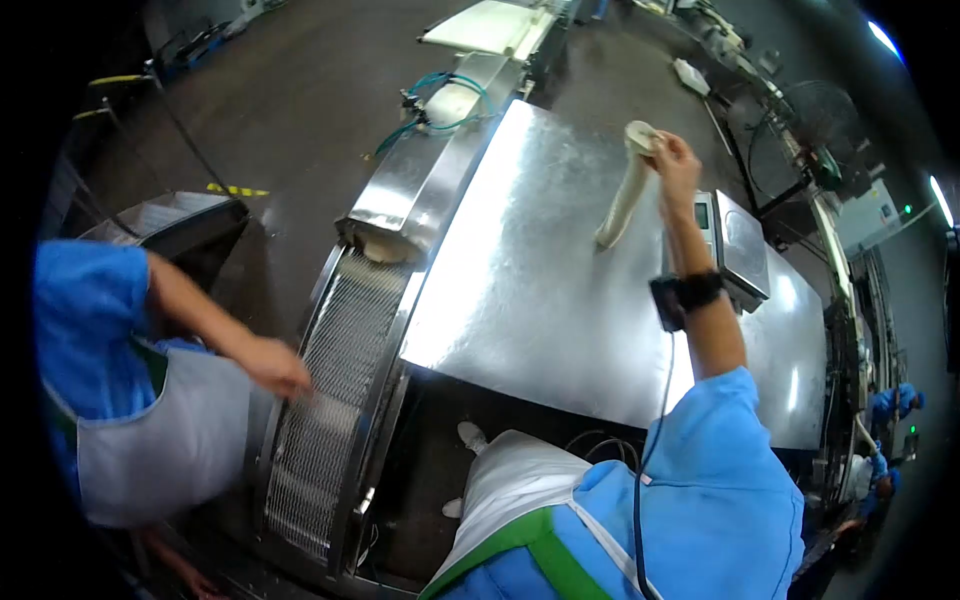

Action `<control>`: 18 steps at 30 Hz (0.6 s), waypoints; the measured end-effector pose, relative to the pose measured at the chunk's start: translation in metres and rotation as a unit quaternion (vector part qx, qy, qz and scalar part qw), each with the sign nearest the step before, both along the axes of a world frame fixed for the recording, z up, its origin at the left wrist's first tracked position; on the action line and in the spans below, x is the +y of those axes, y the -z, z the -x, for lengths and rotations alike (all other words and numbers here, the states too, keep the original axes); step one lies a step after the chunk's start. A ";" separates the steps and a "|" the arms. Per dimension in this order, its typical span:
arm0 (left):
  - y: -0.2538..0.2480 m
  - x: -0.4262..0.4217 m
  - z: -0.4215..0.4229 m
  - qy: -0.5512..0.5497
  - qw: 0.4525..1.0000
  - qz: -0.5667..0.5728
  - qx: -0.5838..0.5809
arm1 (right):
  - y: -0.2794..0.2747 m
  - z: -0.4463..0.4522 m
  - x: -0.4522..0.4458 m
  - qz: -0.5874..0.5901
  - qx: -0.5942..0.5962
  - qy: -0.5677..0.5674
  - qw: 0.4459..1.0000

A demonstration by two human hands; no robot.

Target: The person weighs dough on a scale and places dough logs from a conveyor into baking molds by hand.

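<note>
The right hand (pixel 676 168) was closed on the upper end of a long pale strip (pixel 630 190) over the metal surface (pixel 530 260), near a scale (pixel 742 245). It seemed picked up, not released; whether its lower end touched, I couldn't tell. The left hand was out of sight.

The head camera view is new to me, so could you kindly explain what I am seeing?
There is no robot here: a person wears the camera on their head, looking down past their own apron. That gives this single picture. Their right hand holds a long, pale strip over a shiny metal table; its material is unclear. Their left hand is not identifiable. A device like a scale stands beyond the forearm. To the left, a co-worker's hand is by a mesh conveyor.
</note>
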State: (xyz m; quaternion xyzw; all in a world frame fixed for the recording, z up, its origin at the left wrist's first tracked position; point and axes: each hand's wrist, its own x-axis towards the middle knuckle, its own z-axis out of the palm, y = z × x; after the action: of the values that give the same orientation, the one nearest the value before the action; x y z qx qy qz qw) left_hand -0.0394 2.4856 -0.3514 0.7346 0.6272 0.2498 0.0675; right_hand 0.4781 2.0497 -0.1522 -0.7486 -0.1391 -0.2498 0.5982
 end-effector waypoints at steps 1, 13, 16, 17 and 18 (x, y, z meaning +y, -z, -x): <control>0.000 0.004 -0.013 0.001 1.000 0.006 0.003 | 0.005 -0.009 0.012 -0.060 -0.002 -0.012 0.998; -0.002 0.024 -0.074 0.056 0.998 0.020 0.037 | 0.110 -0.209 0.011 0.056 0.080 -0.022 0.995; -0.003 0.024 -0.084 0.080 0.995 0.016 0.055 | 0.077 -0.143 0.056 0.086 0.237 0.001 0.968; -0.003 0.024 -0.089 0.094 0.994 0.015 0.059 | 0.090 -0.155 0.047 0.170 0.308 -0.002 0.936; -0.002 0.024 -0.096 0.110 0.992 0.012 0.064 | 0.111 -0.158 0.036 0.174 0.309 -0.001 0.935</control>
State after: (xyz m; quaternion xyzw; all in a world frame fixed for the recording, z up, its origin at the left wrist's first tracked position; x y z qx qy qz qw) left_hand 0.0565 2.5095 -0.3490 0.8126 0.5488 0.1859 0.0633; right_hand 0.6358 2.0856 -0.2627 -0.8813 0.0105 0.0222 0.4719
